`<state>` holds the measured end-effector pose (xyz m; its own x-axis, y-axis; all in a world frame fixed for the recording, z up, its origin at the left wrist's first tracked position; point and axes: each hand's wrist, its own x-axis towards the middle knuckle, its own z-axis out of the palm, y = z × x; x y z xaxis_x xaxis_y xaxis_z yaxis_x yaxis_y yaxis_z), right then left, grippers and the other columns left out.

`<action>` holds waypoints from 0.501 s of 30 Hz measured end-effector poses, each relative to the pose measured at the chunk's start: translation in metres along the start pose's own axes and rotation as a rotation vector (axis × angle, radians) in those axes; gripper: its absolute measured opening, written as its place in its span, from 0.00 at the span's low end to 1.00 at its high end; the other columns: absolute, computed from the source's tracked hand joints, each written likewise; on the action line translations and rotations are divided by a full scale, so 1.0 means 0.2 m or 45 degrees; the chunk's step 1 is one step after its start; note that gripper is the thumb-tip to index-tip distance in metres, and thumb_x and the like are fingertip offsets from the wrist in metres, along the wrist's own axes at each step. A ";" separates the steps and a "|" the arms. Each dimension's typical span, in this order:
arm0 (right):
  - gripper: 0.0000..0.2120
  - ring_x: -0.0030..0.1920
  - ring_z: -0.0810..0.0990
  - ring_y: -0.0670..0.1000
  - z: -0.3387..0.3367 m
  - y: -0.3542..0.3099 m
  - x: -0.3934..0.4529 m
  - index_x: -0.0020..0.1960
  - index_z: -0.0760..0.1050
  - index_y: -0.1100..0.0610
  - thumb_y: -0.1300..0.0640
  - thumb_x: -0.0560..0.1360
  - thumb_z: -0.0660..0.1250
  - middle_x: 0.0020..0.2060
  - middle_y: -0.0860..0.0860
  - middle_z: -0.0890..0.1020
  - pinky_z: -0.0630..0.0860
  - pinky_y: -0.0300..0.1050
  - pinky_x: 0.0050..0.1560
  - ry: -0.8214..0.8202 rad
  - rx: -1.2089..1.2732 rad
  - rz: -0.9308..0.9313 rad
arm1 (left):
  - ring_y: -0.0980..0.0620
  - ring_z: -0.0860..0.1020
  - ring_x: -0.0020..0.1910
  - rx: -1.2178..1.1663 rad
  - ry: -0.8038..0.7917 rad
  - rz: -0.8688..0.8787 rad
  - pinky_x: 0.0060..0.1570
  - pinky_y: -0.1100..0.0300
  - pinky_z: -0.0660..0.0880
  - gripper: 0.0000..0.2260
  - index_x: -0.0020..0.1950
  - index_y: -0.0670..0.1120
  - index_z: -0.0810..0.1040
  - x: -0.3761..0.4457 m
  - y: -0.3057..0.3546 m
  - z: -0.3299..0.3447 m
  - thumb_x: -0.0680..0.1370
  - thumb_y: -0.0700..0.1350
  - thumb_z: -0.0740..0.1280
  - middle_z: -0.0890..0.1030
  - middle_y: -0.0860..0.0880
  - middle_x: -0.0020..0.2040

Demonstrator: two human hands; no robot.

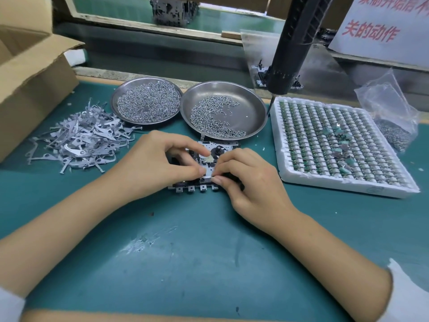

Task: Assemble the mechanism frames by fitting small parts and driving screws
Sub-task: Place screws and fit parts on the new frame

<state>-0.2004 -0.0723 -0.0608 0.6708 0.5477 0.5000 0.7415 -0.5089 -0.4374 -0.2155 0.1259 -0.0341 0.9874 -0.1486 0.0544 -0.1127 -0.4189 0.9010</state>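
A metal mechanism frame [204, 182] with a black round part lies flat on the green mat in the middle. My left hand [160, 163] rests over its left half, with index finger and thumb curled onto the frame's top. My right hand [246, 177] covers its right side, fingertips pinching at the frame's front middle; what they pinch is too small to tell. A black electric screwdriver [290, 52] hangs upright behind, its bit tip near the right dish's rim, untouched.
Two steel dishes of screws: a full one [146, 101] and a half-filled one [225, 112]. A heap of grey stamped metal levers [79, 138] lies left. A white foam tray [336, 145] of small green parts sits right, a screw bag [392, 117] behind it. A cardboard box [30, 73] stands far left.
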 end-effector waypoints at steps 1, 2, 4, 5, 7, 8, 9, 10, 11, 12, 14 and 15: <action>0.03 0.46 0.77 0.55 0.00 0.00 0.00 0.44 0.80 0.61 0.61 0.73 0.69 0.44 0.50 0.80 0.76 0.57 0.38 0.012 0.025 0.018 | 0.56 0.78 0.32 -0.013 -0.018 -0.001 0.35 0.59 0.77 0.10 0.47 0.54 0.83 0.00 0.00 0.00 0.69 0.41 0.75 0.84 0.51 0.34; 0.03 0.46 0.77 0.54 0.00 0.00 0.00 0.43 0.81 0.61 0.61 0.73 0.69 0.44 0.49 0.80 0.76 0.57 0.39 0.024 0.051 0.038 | 0.56 0.79 0.33 -0.022 -0.033 -0.001 0.36 0.56 0.79 0.10 0.47 0.54 0.83 0.00 0.00 -0.01 0.69 0.42 0.75 0.84 0.51 0.35; 0.03 0.46 0.78 0.52 0.00 0.01 0.00 0.43 0.82 0.61 0.61 0.72 0.70 0.43 0.49 0.80 0.76 0.54 0.41 0.046 0.114 0.077 | 0.55 0.80 0.34 -0.022 -0.039 0.004 0.39 0.54 0.79 0.10 0.47 0.54 0.83 0.00 0.00 -0.01 0.69 0.41 0.75 0.85 0.50 0.35; 0.03 0.45 0.78 0.51 0.00 0.01 0.01 0.42 0.82 0.61 0.61 0.73 0.70 0.43 0.48 0.80 0.76 0.51 0.43 0.058 0.159 0.098 | 0.55 0.80 0.34 -0.017 -0.035 0.006 0.40 0.55 0.79 0.11 0.47 0.54 0.83 0.00 0.00 -0.01 0.69 0.42 0.75 0.85 0.51 0.35; 0.05 0.44 0.78 0.49 0.00 0.02 0.01 0.42 0.82 0.63 0.62 0.73 0.69 0.41 0.49 0.80 0.75 0.46 0.45 0.100 0.284 0.155 | 0.56 0.80 0.35 -0.014 -0.033 0.003 0.41 0.56 0.79 0.11 0.47 0.54 0.83 0.00 0.00 -0.01 0.68 0.43 0.76 0.85 0.51 0.35; 0.06 0.43 0.79 0.49 0.00 0.02 0.02 0.42 0.82 0.64 0.63 0.74 0.68 0.41 0.50 0.80 0.75 0.44 0.45 0.126 0.356 0.196 | 0.57 0.80 0.35 -0.016 -0.035 0.001 0.41 0.57 0.78 0.11 0.47 0.54 0.83 0.00 0.00 -0.01 0.68 0.43 0.76 0.85 0.52 0.35; 0.05 0.42 0.79 0.50 -0.01 0.02 0.02 0.42 0.82 0.64 0.63 0.74 0.68 0.40 0.51 0.80 0.75 0.43 0.45 0.148 0.426 0.249 | 0.58 0.81 0.35 -0.016 -0.037 0.000 0.41 0.58 0.78 0.11 0.48 0.54 0.83 0.00 0.00 -0.01 0.68 0.44 0.76 0.85 0.52 0.36; 0.05 0.43 0.79 0.50 -0.02 0.02 0.03 0.42 0.81 0.64 0.64 0.75 0.68 0.40 0.52 0.80 0.75 0.43 0.46 0.163 0.491 0.310 | 0.58 0.81 0.35 -0.015 -0.037 -0.003 0.41 0.58 0.78 0.11 0.48 0.54 0.83 0.00 0.00 -0.01 0.68 0.44 0.76 0.85 0.52 0.36; 0.05 0.43 0.79 0.50 -0.02 0.02 0.03 0.42 0.81 0.64 0.65 0.75 0.68 0.40 0.52 0.80 0.75 0.42 0.46 0.173 0.545 0.367 | 0.58 0.81 0.36 -0.016 -0.036 -0.005 0.41 0.58 0.78 0.11 0.48 0.54 0.83 -0.01 0.00 -0.01 0.67 0.45 0.76 0.85 0.52 0.36; 0.05 0.43 0.79 0.50 -0.03 0.02 0.03 0.42 0.81 0.64 0.66 0.75 0.68 0.41 0.52 0.80 0.75 0.41 0.46 0.179 0.579 0.405 | 0.58 0.81 0.36 -0.019 -0.035 -0.007 0.41 0.58 0.78 0.11 0.48 0.54 0.83 -0.01 0.00 -0.01 0.67 0.45 0.76 0.85 0.52 0.36; 0.04 0.43 0.79 0.50 -0.03 0.03 0.03 0.42 0.81 0.65 0.66 0.75 0.69 0.41 0.53 0.80 0.75 0.42 0.47 0.166 0.575 0.398 | 0.57 0.81 0.36 -0.035 -0.032 -0.015 0.40 0.57 0.78 0.11 0.48 0.55 0.83 -0.01 0.01 -0.01 0.66 0.48 0.76 0.85 0.52 0.36; 0.04 0.44 0.79 0.49 -0.03 0.02 0.03 0.42 0.82 0.65 0.65 0.74 0.69 0.41 0.53 0.81 0.75 0.43 0.48 0.145 0.535 0.357 | 0.57 0.80 0.35 -0.048 -0.030 -0.020 0.39 0.56 0.79 0.12 0.47 0.55 0.83 -0.02 0.01 -0.01 0.65 0.49 0.75 0.85 0.52 0.36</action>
<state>-0.1933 -0.0756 -0.0557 0.8561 0.3410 0.3884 0.4911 -0.3024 -0.8169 -0.2190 0.1270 -0.0309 0.9861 -0.1632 0.0306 -0.0926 -0.3871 0.9174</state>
